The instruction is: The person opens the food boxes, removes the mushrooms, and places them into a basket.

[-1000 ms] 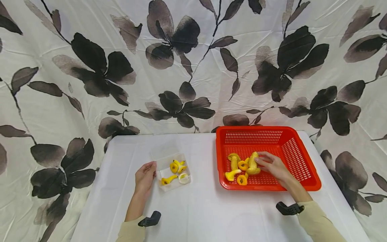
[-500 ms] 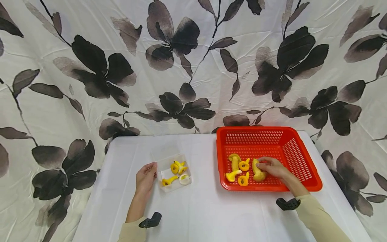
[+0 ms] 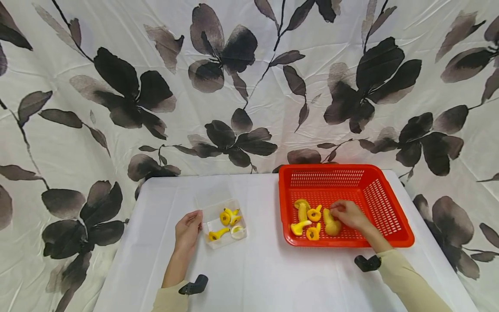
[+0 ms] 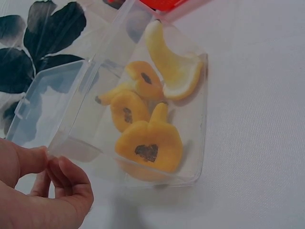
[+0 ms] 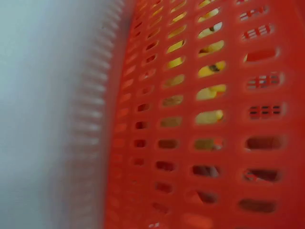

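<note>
My left hand [image 3: 188,227] pinches the left edge of a clear plastic box [image 4: 200,143] between thumb and fingers. Inside the box lie several yellow mushroom-like pieces [image 4: 164,143] with dark patches, plus a paler curved piece [image 4: 183,78]. On the right, my right hand [image 3: 348,214] reaches into a red slotted basket [image 3: 286,182], its bent fingertips at the stem of a large yellow mushroom [image 3: 332,227]. That mushroom lies with its cap toward the near side. The right wrist view shows mainly the basket's slotted wall [image 5: 190,133], with the hand out of sight.
Left of the large mushroom, several smaller yellow mushrooms [image 3: 302,210] lie in the basket. The box's clear lid [image 4: 45,102] stands folded out at its far side. Both containers rest on a white-covered table [image 3: 265,277], with a floral cloth [image 3: 249,86] behind it.
My right hand has brought the large mushroom down into the basket, slightly right of the smaller ones, and has since shifted a little left with it. My left hand stays at the box.
</note>
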### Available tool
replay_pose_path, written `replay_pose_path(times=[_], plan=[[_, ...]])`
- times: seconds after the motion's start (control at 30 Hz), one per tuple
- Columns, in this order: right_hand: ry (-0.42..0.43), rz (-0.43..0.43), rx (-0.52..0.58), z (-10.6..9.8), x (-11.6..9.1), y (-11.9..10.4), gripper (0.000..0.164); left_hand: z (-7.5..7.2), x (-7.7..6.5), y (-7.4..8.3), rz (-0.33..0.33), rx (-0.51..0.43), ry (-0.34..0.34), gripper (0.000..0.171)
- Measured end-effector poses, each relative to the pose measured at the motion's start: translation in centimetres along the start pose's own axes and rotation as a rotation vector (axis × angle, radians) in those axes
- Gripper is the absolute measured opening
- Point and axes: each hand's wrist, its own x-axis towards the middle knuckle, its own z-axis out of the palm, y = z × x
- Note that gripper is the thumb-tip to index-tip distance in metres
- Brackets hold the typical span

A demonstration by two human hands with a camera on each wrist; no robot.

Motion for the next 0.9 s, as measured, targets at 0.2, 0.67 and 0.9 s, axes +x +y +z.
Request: replay_pose_path(times=[0.2, 0.67, 0.9], plan=[[0.068, -0.044, -0.045, 0.2, 0.2, -1.8, 0.022, 0.0, -0.1, -0.1, 0.005, 0.013, 0.000, 0.036], [0.105, -0.202, 0.007, 1.0, 1.1, -6.1, 0.013, -0.1, -0.2, 0.0, 0.002, 0.024, -0.013, 0.039], [0.090, -0.275, 0.019, 1.8, 1.6, -8.4, 0.013, -0.1, -0.2, 0.0, -0.002, 0.021, -0.017, 0.040]])
